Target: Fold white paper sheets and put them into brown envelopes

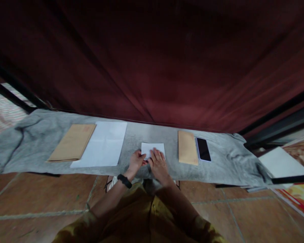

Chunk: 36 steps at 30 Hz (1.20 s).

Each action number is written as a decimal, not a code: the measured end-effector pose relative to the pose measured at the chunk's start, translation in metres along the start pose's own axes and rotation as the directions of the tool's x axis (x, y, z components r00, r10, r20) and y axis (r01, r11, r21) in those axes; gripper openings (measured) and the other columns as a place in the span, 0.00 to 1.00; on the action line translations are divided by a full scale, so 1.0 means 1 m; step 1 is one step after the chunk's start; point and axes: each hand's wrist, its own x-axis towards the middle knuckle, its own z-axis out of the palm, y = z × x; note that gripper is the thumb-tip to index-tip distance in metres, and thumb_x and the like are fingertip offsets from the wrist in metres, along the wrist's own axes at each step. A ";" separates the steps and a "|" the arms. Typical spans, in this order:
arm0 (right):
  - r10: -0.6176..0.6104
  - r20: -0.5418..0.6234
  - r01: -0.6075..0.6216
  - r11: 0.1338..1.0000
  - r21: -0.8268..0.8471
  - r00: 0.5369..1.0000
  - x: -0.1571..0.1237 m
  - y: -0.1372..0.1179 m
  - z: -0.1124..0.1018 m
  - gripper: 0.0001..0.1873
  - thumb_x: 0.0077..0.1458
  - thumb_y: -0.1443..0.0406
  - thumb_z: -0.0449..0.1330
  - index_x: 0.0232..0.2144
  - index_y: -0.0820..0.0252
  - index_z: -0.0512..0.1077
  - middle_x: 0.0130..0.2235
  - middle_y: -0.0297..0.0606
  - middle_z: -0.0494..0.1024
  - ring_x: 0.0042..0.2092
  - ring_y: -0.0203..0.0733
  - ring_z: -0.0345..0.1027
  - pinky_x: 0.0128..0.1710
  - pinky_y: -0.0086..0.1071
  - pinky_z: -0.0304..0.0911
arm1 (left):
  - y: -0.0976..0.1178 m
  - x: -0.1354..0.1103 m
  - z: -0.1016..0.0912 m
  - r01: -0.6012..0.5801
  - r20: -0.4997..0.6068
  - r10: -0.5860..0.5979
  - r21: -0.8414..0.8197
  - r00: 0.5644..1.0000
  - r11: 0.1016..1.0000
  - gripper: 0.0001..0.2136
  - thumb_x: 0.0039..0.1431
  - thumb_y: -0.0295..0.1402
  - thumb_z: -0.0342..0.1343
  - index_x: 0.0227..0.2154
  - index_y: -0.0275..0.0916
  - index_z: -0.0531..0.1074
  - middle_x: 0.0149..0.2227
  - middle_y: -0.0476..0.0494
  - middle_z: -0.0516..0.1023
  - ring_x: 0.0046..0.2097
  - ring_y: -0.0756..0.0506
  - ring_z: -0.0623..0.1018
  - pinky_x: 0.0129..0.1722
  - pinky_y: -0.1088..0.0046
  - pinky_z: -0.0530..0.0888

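Curtain [152, 60], dk red, fills top of frame. Below, grey cloth [225, 168] w/ lg white sheet [106, 143] & lg brown envelope [72, 141] ctr-left; sm brown envelope [187, 148] right of ctr. Sm white paper [150, 146] at ctr: R hand [159, 165] flat on it, fingers straight; L hand [135, 162] pinches its lower-left edge. Phone [204, 149] just right of sm brown envelope.

No text is legible. Faint marks on the large envelope [72, 143], at 9 o'clock from the view's centre, and on the small envelope [187, 147], at 4 o'clock, are too indistinct to read. Red-and-yellow print covers the poster [299, 199], at the 4 o'clock edge, its wording unclear.
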 end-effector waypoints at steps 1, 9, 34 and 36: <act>0.020 -0.009 -0.020 1.000 -0.023 1.000 -0.002 0.001 0.001 0.27 0.71 0.60 0.50 0.68 0.61 0.60 0.71 0.49 0.58 0.71 0.50 0.50 0.68 0.51 0.52 | 0.000 0.001 -0.001 0.003 0.006 -0.003 0.029 1.000 1.000 0.08 0.59 0.33 0.60 0.30 0.39 0.67 0.17 0.56 0.71 0.17 0.51 0.73 0.18 0.78 0.68; 0.145 -0.103 -0.158 0.978 -0.136 0.984 -0.008 0.020 0.001 0.30 0.71 0.60 0.49 0.69 0.69 0.56 0.70 0.58 0.57 0.70 0.54 0.51 0.66 0.52 0.52 | 0.002 -0.001 -0.007 -0.025 -0.048 0.038 0.244 0.998 0.969 0.05 0.60 0.30 0.58 0.38 0.39 0.68 0.19 0.57 0.69 0.17 0.51 0.71 0.20 0.77 0.68; 0.048 -0.001 -0.048 0.999 0.007 0.999 0.037 0.016 -0.001 0.27 0.72 0.64 0.41 0.66 0.68 0.64 0.68 0.52 0.63 0.71 0.48 0.52 0.68 0.50 0.51 | -0.031 0.010 0.025 -0.558 0.405 0.580 0.823 0.707 0.106 0.28 0.67 0.28 0.42 0.69 0.32 0.55 0.71 0.32 0.59 0.73 0.39 0.55 0.70 0.52 0.56; 0.045 0.000 -0.044 0.999 -0.014 0.999 0.038 0.020 0.003 0.27 0.72 0.63 0.41 0.66 0.68 0.64 0.68 0.53 0.63 0.71 0.49 0.52 0.68 0.50 0.50 | -0.032 0.011 0.025 -0.544 0.384 0.585 0.830 0.714 0.120 0.28 0.67 0.29 0.41 0.69 0.32 0.55 0.70 0.32 0.59 0.73 0.40 0.55 0.70 0.53 0.56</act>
